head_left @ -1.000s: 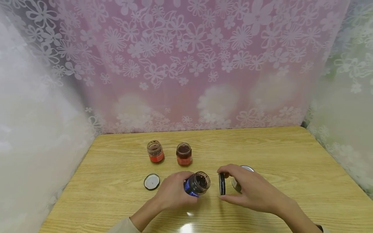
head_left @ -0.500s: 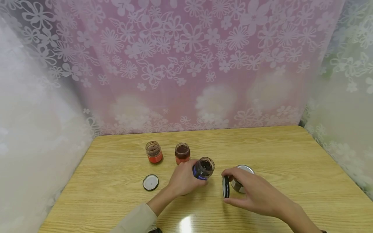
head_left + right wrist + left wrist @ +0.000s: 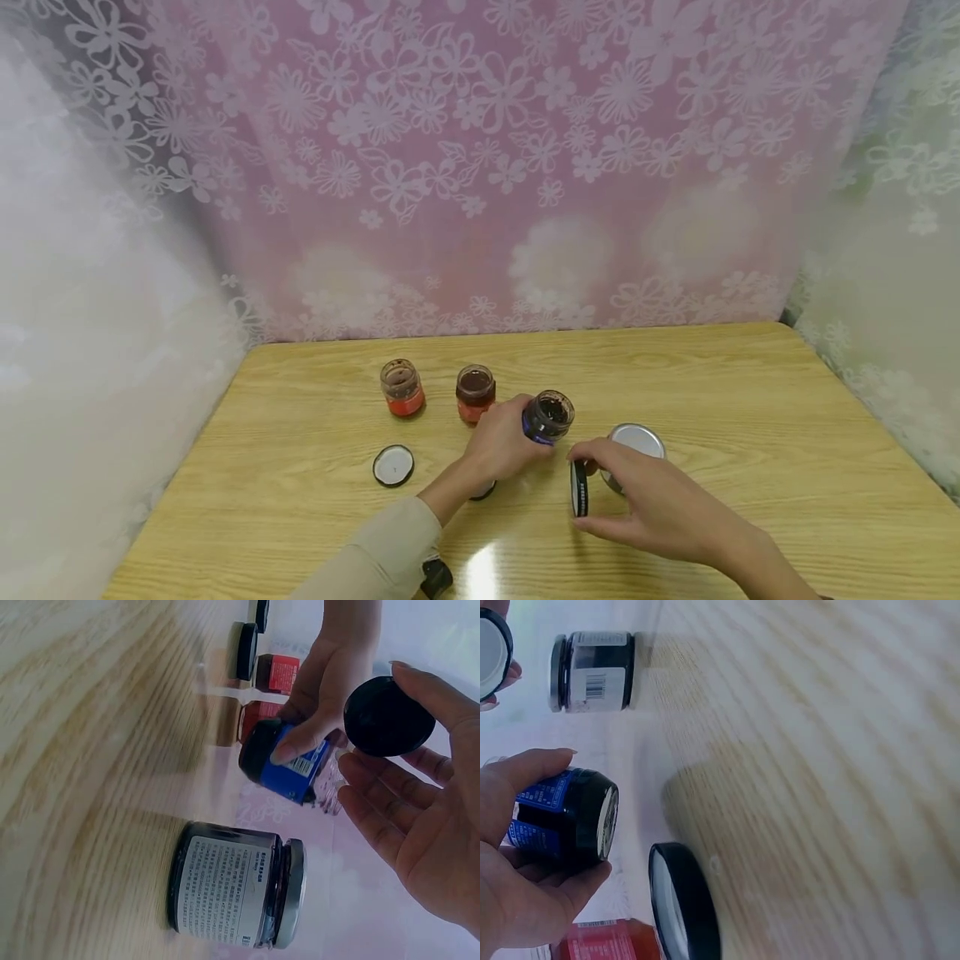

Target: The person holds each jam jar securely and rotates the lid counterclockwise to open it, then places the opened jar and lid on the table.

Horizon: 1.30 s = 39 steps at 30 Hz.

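Note:
My left hand (image 3: 504,439) grips a blue-labelled glass jar (image 3: 548,416), uncovered and dark inside, above the table. In the left wrist view, fingers and thumb wrap the jar (image 3: 564,814), whose base is clear of the wood. My right hand (image 3: 660,500) pinches a black jar lid (image 3: 578,489) by its edge, held upright on its rim side. The same lid (image 3: 389,716) shows its dark top in the right wrist view. Close behind the right hand stands a jar with a silver lid (image 3: 636,440) and a white label (image 3: 223,891), partly covered by that hand.
Two open jars with red labels, one at left (image 3: 402,389) and one nearer the middle (image 3: 476,393), stand toward the back. A lid (image 3: 393,465) lies on the wooden table (image 3: 300,533), white inside up. Another lid (image 3: 482,491) is partly hidden under the left wrist.
My left hand has carried the blue-labelled jar forward and to the right, uncovering part of a lid on the table. The right hand, still holding its lid, has shifted slightly right and nearer.

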Available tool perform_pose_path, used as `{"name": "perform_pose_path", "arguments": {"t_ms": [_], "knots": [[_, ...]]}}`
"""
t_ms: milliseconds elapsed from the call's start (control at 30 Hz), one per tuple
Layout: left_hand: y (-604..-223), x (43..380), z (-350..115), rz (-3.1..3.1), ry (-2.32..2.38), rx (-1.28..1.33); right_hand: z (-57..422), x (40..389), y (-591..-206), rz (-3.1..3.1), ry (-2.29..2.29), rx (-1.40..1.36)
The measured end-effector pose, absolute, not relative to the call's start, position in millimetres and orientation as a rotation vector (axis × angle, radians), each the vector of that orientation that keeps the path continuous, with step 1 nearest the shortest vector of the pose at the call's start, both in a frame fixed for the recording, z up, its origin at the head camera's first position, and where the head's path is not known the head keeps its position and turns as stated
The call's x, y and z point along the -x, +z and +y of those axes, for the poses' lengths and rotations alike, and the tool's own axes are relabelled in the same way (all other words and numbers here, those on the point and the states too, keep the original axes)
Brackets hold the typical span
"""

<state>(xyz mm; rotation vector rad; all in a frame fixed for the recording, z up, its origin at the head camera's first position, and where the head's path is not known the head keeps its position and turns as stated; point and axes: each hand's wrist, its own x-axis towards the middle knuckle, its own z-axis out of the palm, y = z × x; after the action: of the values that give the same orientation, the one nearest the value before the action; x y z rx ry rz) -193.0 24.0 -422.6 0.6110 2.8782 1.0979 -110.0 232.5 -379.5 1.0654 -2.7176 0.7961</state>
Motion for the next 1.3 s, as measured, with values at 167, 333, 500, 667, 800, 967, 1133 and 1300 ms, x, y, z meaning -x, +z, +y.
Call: {"name": "perform_pose_path", "arguments": {"t_ms": [167,333,500,667,800,967,1133,1300], "knots": [[-424.6,198.8,31.5,2.854,1.083,-0.601,231.5,110.3,-381.9,-2.687,0.745,-1.099],[-429.2,203.1,32.7,2.843,1.063,-0.605,230.8,110.6,-382.8,-2.676,0.723,-1.118],[-434.1,209.2,33.4,2.825,1.072,-0.614,231.0,110.2,-384.2,-2.684,0.716,-1.118],[-437.1,215.8,36.1,2.795,1.114,-0.577,231.0,110.4,-386.4,-2.698,0.703,-1.106],[-437.4,220.0,39.7,2.777,1.147,-0.571,231.2,110.8,-387.5,-2.704,0.698,-1.102],[-437.2,224.6,41.9,2.767,1.147,-0.550,230.3,111.1,-386.9,-2.720,0.712,-1.098],[-438.4,228.6,45.1,2.755,1.148,-0.532,229.5,110.9,-387.2,-2.720,0.716,-1.102],[-440.2,231.5,47.2,2.748,1.159,-0.509,228.3,110.8,-389.3,-2.726,0.724,-1.103]]}}
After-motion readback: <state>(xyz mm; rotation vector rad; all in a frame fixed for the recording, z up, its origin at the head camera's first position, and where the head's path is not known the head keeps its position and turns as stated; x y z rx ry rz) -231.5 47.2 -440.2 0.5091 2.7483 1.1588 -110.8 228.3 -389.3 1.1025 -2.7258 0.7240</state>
